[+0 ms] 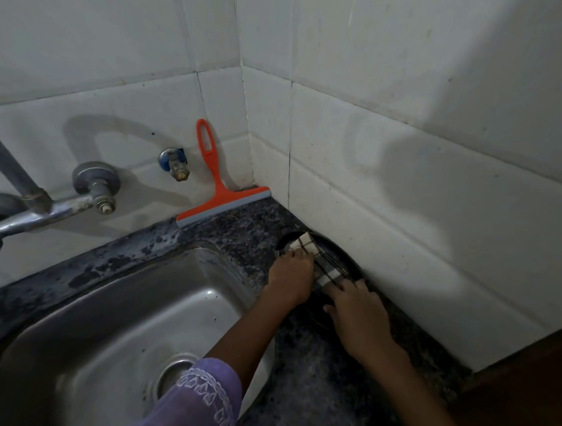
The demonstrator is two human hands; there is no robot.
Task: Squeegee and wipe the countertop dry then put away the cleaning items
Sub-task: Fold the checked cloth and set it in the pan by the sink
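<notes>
I see a white checked cloth with dark lines (313, 259), folded into a strip lying over a dark round plate on the dark speckled stone countertop (314, 369). Its long axis runs from my left hand (291, 274) toward the tiled wall. My left hand grips its near edge; my right hand (357, 316) pinches its right end. Beyond my left hand an orange plastic squeegee (218, 190) leans, handle up.

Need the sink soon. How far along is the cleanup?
Squeegee leans against the wall, seemingly done with. Both hands, left and right, are at the checked cloth by a dark round holder. Stowing the cloth remains; counter dryness is unclear.
</notes>
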